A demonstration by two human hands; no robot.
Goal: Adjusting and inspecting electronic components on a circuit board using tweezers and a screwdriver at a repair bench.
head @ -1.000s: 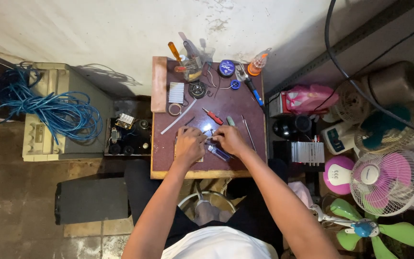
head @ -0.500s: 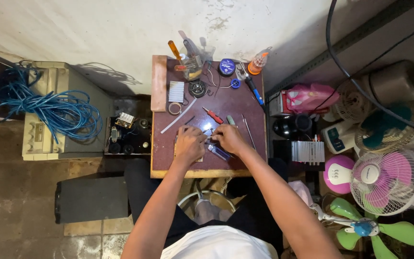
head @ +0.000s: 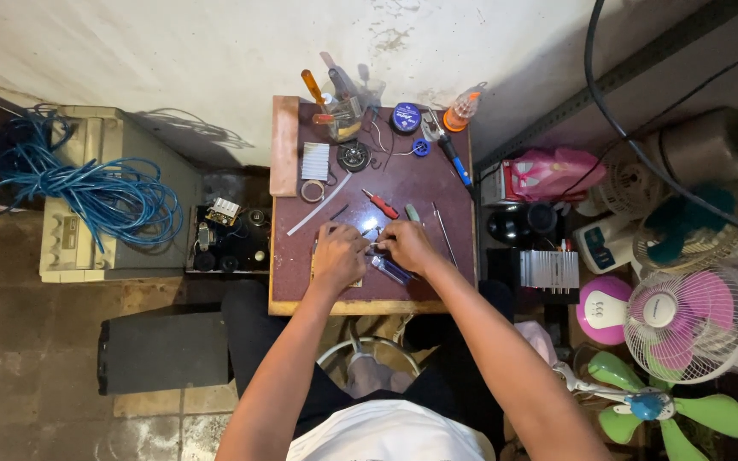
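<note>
Together, left hand (head: 337, 256) and right hand (head: 405, 246) grip a small part (head: 372, 248) between them.

My left hand (head: 337, 257) and right hand (head: 405, 246) sat close together over the small table (head: 288, 273). Bare tabletop lay open to my left and along the near edge. Ahead, a red screwdriver (head: 381, 205), a white strip (head: 319, 205) and a jar of tools (head: 343, 115) crowded the way; a blue lighter (head: 391, 271) lay just under my right hand.
</note>
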